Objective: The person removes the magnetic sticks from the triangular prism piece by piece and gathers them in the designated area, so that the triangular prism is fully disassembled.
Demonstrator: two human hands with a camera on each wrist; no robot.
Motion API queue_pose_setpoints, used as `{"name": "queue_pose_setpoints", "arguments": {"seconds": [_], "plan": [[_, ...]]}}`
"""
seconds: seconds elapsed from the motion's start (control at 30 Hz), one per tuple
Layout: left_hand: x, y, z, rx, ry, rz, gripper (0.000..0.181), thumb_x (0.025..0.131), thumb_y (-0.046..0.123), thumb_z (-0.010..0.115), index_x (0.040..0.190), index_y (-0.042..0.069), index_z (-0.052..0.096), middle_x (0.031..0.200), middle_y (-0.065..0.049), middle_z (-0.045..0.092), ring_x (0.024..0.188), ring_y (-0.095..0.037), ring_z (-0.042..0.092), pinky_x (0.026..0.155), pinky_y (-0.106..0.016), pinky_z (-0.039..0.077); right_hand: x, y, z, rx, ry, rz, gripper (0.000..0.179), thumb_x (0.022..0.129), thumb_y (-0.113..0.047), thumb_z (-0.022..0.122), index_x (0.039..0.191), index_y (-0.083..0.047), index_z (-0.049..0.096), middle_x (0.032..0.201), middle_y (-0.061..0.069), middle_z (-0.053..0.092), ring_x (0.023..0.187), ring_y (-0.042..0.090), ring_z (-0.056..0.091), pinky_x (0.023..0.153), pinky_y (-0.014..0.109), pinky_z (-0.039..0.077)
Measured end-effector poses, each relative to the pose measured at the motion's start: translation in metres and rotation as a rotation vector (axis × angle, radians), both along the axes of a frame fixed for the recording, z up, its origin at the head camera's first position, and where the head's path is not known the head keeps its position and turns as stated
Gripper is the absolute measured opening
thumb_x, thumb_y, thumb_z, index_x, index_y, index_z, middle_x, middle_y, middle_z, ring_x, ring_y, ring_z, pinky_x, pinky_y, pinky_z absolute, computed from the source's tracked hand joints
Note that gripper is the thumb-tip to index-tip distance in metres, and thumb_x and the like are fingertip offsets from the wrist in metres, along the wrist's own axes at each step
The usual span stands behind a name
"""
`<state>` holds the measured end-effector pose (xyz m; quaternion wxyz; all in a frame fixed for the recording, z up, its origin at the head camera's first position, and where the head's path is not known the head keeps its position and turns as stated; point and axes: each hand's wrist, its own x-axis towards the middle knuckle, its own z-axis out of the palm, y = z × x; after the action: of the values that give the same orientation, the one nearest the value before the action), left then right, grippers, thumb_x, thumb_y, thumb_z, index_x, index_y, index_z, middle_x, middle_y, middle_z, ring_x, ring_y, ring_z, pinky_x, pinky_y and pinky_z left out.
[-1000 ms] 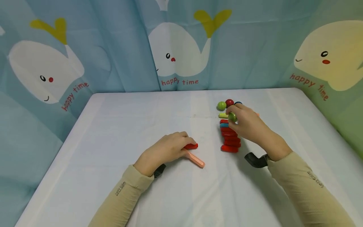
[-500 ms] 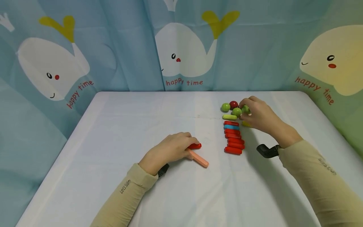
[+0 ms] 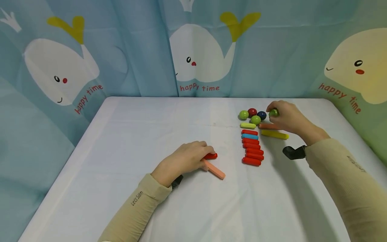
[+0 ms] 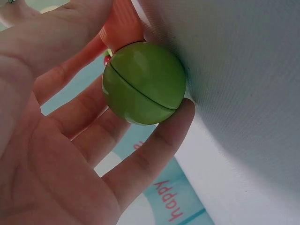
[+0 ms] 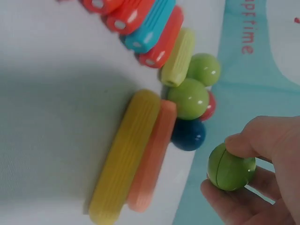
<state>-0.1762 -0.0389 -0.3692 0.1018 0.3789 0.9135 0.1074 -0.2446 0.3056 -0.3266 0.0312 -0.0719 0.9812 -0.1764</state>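
Note:
In the head view my right hand pinches a green ball above the back right of the table; the right wrist view shows thumb and fingers around this ball. Close by lie two other green balls, a red ball and a dark blue ball. My left hand rests at mid-table. The left wrist view has its fingers curled around a green ball, with an orange stick against it near the thumb. A red stick pokes out beneath its fingertips.
A column of red sticks with one blue stick stands right of centre. Above it lies a short light green stick. An orange stick and a yellow stick lie beneath my right hand. A whale-print curtain surrounds the table.
My right hand has moved right, off the ball cluster, with a green ball in its fingers. The blue ball and the orange and yellow sticks have come into sight. My left hand stays in place.

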Motion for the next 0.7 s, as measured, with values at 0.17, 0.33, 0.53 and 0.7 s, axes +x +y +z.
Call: {"name": "queue_pose_setpoints", "arguments": {"seconds": [0.17, 0.33, 0.53, 0.7], "plan": [[-0.001, 0.000, -0.002, -0.005, 0.006, -0.001, 0.051, 0.082, 0.035, 0.079, 0.128, 0.021, 0.063, 0.113, 0.001, 0.064, 0.098, -0.015, 0.060, 0.081, -0.031, 0.054, -0.008, 0.002, -0.006, -0.002, -0.053, -0.040, 0.037, 0.091, -0.005, 0.054, 0.125, 0.009, 0.054, 0.121, 0.032, 0.054, 0.103, 0.044, 0.048, 0.090, 0.057, 0.050], [0.000, -0.001, -0.002, -0.011, 0.012, 0.004, 0.051, 0.082, 0.035, 0.079, 0.128, 0.021, 0.062, 0.112, 0.001, 0.064, 0.097, -0.015, 0.060, 0.081, -0.030, 0.054, -0.014, 0.002, -0.015, -0.012, -0.117, -0.094, 0.060, 0.090, -0.023, 0.072, 0.133, 0.009, 0.045, 0.127, 0.033, 0.049, 0.111, 0.047, 0.043, 0.094, 0.060, 0.047], [0.001, 0.000, -0.002, -0.018, 0.005, 0.005, 0.052, 0.082, 0.035, 0.079, 0.128, 0.021, 0.062, 0.112, 0.001, 0.064, 0.097, -0.014, 0.059, 0.081, -0.029, 0.053, -0.016, 0.007, -0.027, -0.035, -0.133, -0.120, 0.066, 0.091, -0.023, 0.071, 0.138, 0.010, 0.039, 0.132, 0.034, 0.045, 0.116, 0.049, 0.042, 0.101, 0.064, 0.042], [0.000, 0.001, -0.001, -0.021, 0.009, 0.003, 0.052, 0.082, 0.035, 0.079, 0.129, 0.021, 0.062, 0.111, 0.001, 0.064, 0.096, -0.014, 0.059, 0.080, -0.028, 0.053, -0.015, 0.008, -0.034, -0.048, -0.111, -0.130, 0.054, 0.094, -0.011, 0.060, 0.137, 0.011, 0.037, 0.130, 0.035, 0.046, 0.114, 0.049, 0.045, 0.103, 0.064, 0.041]]}}
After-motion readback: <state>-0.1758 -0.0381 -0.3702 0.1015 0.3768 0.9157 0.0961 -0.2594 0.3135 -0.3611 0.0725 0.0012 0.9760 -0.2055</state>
